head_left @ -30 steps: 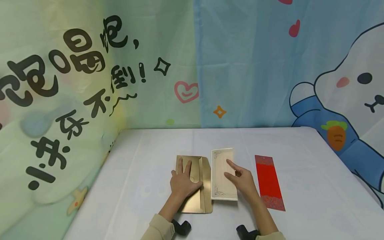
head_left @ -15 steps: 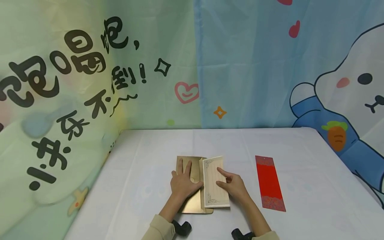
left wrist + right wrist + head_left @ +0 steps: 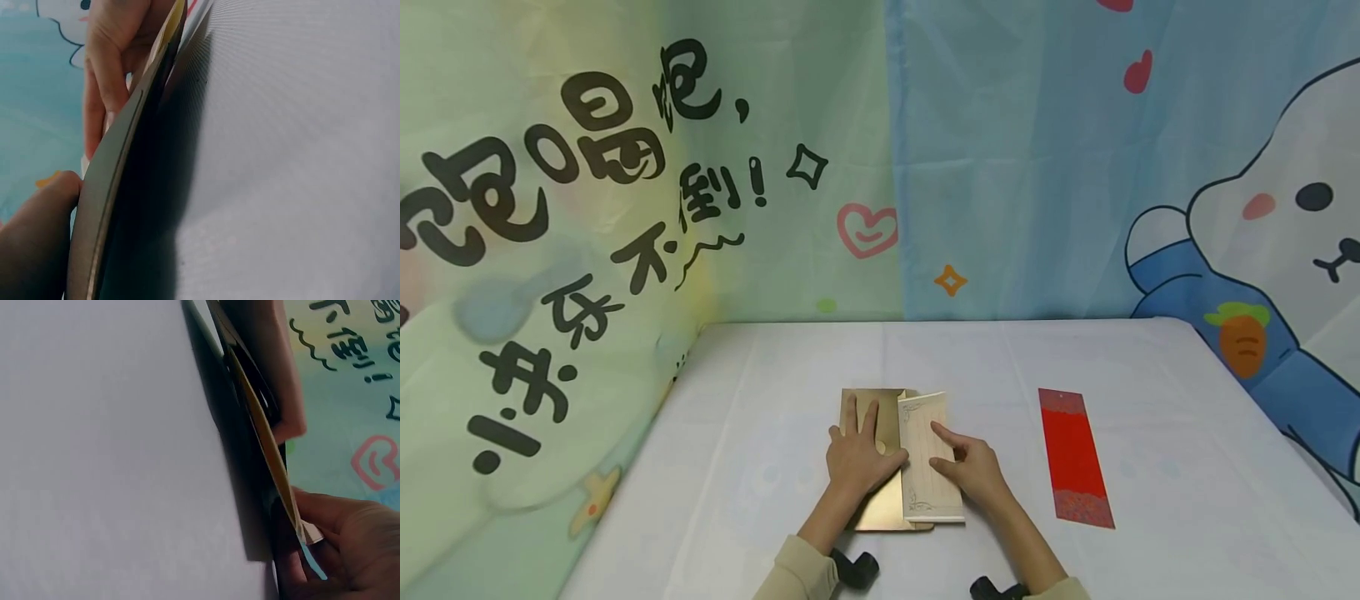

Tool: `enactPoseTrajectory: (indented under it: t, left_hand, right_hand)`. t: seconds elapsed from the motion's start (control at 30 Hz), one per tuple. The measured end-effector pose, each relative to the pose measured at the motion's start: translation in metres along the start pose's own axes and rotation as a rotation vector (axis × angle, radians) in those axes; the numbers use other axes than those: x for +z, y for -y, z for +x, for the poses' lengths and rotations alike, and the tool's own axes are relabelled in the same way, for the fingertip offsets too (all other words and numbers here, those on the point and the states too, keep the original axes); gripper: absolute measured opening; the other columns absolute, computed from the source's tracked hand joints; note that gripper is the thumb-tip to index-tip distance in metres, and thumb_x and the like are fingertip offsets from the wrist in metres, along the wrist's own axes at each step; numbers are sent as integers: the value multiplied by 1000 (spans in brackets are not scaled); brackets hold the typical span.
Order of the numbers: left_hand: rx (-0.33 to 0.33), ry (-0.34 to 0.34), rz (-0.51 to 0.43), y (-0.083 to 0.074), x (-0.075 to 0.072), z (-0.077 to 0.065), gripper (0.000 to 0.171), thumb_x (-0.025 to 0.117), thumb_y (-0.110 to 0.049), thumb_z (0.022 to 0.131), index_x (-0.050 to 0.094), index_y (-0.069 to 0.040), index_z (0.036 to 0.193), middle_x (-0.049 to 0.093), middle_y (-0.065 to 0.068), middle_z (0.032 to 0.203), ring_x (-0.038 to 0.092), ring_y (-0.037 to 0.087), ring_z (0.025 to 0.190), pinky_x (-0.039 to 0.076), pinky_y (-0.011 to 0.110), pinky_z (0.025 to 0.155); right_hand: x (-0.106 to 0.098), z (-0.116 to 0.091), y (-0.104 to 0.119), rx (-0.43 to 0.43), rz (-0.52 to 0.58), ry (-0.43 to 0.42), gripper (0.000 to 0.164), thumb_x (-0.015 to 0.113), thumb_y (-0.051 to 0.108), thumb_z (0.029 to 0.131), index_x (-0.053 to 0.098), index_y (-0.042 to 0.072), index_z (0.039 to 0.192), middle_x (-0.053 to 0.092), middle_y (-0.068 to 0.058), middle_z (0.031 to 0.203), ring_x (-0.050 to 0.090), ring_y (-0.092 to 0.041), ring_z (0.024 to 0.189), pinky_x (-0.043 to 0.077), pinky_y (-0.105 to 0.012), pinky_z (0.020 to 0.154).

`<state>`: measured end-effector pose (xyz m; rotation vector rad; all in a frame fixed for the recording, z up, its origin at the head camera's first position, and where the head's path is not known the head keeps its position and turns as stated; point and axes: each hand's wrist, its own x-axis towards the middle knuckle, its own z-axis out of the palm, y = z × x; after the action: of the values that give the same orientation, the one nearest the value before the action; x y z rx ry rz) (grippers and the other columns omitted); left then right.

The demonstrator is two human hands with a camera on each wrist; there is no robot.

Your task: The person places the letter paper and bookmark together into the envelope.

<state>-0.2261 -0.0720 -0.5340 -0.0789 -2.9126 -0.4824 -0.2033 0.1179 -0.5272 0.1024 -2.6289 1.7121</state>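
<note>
My left hand (image 3: 859, 458) rests with spread, straight fingers on a gold envelope (image 3: 887, 504), its thumb near the opening side. Between thumb and fingers, my right hand (image 3: 976, 473) pinches the right side of a cream card (image 3: 919, 467) with ornate printed corners. The card overlaps the envelope's right side and covers most of its flap; I cannot tell how far it sits inside. In the left wrist view the envelope (image 3: 109, 169) appears edge-on, with the right hand (image 3: 115, 44) beyond. The right wrist view shows the card's edge (image 3: 270, 447) beside the right hand (image 3: 362, 544).
A red paper strip with patterned ends (image 3: 1077, 457) lies to the right on the white tablecloth (image 3: 1165, 400). Black wrist devices (image 3: 855, 572) show at both sleeves. A printed cloth backdrop (image 3: 1000, 167) stands behind and to the left of the table.
My right hand has moved left and slightly toward me with the cream card, which went from beside the envelope to lying over its flap. The left hand has stayed on the envelope.
</note>
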Motion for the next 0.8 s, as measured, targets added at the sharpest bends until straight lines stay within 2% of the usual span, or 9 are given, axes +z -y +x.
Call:
enactPoseTrajectory:
  t: [0.1, 0.23, 0.37, 0.47, 0.6, 0.8]
  left_hand:
    - [2, -2, -6, 0, -1, 0, 92, 56, -64, 64, 35, -23, 143, 19, 11, 151, 48, 36, 89, 39, 33, 49]
    - [7, -9, -8, 0, -1, -1, 92, 56, -63, 63, 37, -22, 143, 20, 12, 150, 49, 36, 89, 40, 33, 50]
    - [14, -16, -10, 0, -2, -1, 92, 58, -63, 63, 38, -21, 142, 21, 13, 150, 49, 37, 90, 41, 34, 50]
    - [18, -12, -7, 0, 0, -1, 93, 58, -64, 62, 38, -20, 142, 20, 13, 150, 49, 35, 88, 40, 33, 50]
    - [16, -4, -1, 1, 2, 0, 94, 58, -65, 62, 38, -20, 142, 20, 13, 150, 48, 33, 85, 38, 31, 48]
    - [18, -2, 4, 1, 2, 1, 94, 58, -66, 63, 37, -21, 143, 19, 13, 150, 48, 33, 87, 38, 31, 48]
  right_hand:
    - [6, 1, 0, -26, -79, -15, 54, 76, 9, 73, 60, 13, 125, 58, -16, 120, 56, -25, 106, 46, -37, 83]
    - [11, 2, -1, -72, -161, -29, 56, 77, 8, 71, 61, 13, 123, 58, -17, 119, 54, -30, 111, 43, -43, 89]
    - [11, 1, 2, -109, -243, -16, 62, 79, 8, 68, 59, 11, 126, 63, -19, 110, 58, -27, 92, 46, -40, 78]
    - [6, -1, 2, -138, -290, 34, 68, 81, 10, 66, 56, 9, 129, 62, -17, 114, 45, -17, 79, 40, -35, 72]
    - [-2, -3, 0, -155, -329, 96, 75, 83, 15, 64, 52, 8, 132, 56, -10, 127, 37, -14, 80, 37, -33, 74]
    - [-1, -2, 0, -199, -411, 102, 79, 84, 29, 61, 53, 13, 132, 61, -6, 110, 37, -13, 81, 36, -33, 71]
